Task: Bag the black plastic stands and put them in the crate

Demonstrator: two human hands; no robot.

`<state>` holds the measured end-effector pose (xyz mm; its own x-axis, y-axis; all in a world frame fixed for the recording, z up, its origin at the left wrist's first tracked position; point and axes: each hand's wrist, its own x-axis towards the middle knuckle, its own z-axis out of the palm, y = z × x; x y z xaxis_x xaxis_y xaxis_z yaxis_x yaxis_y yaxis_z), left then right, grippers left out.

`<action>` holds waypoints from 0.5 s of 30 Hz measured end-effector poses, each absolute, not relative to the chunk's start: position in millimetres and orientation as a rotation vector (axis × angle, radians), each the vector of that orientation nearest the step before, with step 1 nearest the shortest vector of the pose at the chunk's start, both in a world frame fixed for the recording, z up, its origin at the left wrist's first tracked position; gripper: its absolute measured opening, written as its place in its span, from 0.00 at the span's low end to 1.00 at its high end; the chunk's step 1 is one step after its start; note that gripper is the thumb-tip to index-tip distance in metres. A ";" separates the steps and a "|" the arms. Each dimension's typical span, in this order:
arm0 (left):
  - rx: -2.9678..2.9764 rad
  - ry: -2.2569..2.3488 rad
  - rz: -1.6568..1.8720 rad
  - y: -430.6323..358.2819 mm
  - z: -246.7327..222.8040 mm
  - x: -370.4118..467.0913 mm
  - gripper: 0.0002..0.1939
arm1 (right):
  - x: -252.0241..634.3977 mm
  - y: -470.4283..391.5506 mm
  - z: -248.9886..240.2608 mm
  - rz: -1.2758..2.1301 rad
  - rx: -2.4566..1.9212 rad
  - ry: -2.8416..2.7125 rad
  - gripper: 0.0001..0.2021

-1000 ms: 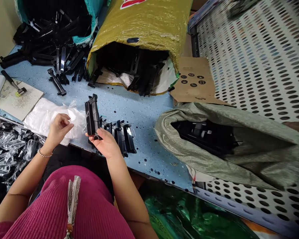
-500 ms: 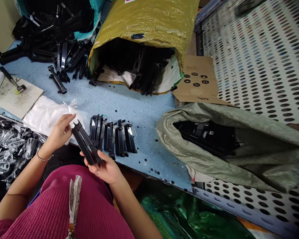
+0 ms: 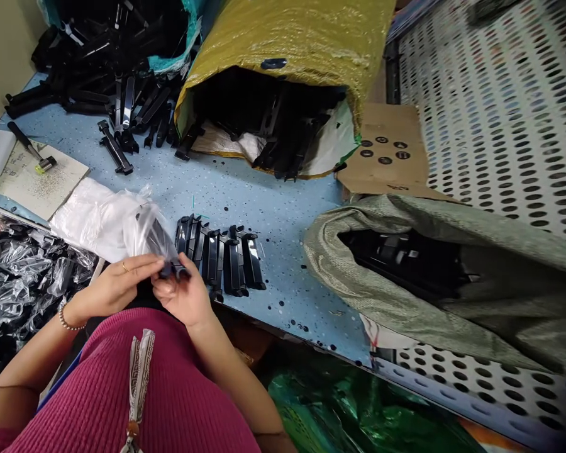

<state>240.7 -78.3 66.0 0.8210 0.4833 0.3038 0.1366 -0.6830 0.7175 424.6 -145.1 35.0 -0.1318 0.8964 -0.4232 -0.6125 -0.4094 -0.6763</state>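
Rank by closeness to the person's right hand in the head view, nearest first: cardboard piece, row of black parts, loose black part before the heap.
1. Row of black parts: just ahead and right of the right hand.
2. Loose black part: ahead, left, before the heap.
3. Cardboard piece: ahead, farther right, beside the yellow sack.

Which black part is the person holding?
The black part under clear plastic, between left hand and right hand; the row of parts beside it lies uncovered.

No words legible. Cardboard flap (image 3: pixel 387 129): six round dark symbols (image 3: pixel 384 160); small print (image 3: pixel 399 187) near lower edge, perhaps upside down, unreadable. Pale board (image 3: pixel 40 185): faint handwriting (image 3: pixel 16 165), too small to read.
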 end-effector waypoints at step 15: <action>1.882 1.632 -0.136 -114.0 54.0 60.1 0.09 | 443.5 -111.4 55.1 1.304 -1.357 -1.578 0.19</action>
